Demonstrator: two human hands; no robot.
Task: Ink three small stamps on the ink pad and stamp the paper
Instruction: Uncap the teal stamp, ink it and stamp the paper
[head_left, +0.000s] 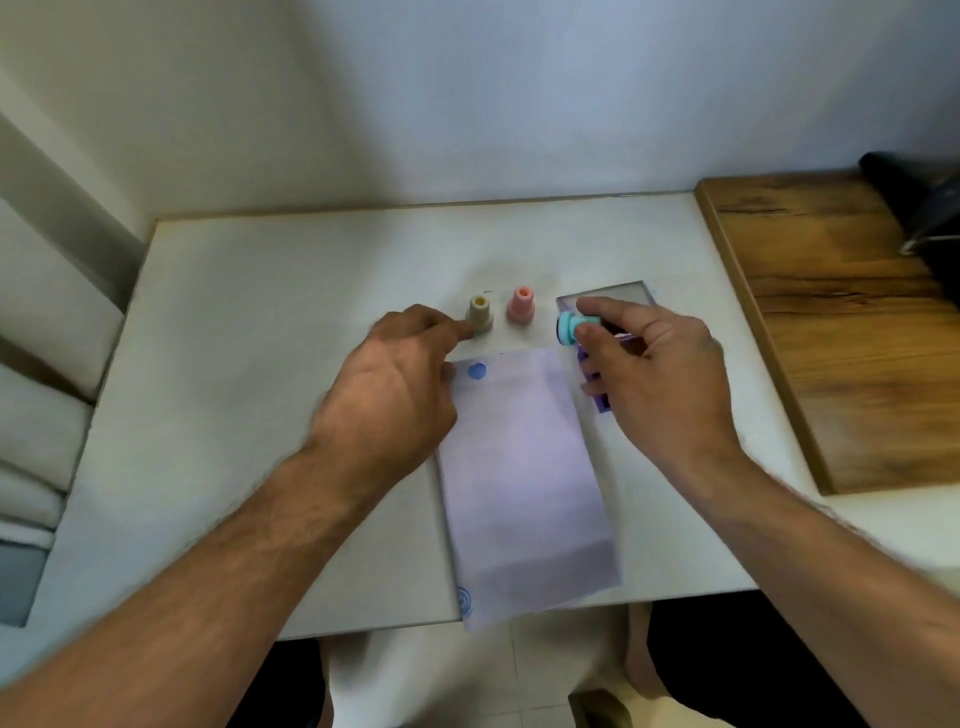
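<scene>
A pale lilac paper (524, 478) lies lengthwise on the white table (270, 322), with a round blue stamp mark (477, 371) near its far left corner. Behind it stand a beige stamp (479, 314) and a pink stamp (520, 303). My right hand (654, 364) holds a teal stamp (569, 327) tilted on its side, its face turned left, above the ink pad (618, 301), whose purple part is mostly hidden under the fingers. My left hand (395, 384) rests at the paper's left edge; its fingertips touch the beige stamp's base.
A wooden board (831, 332) lies on the table's right side, with a dark object (924, 208) at its far end. A second blue print (464, 601) marks the paper's near left corner, which overhangs the table's front edge. White walls close in behind and left.
</scene>
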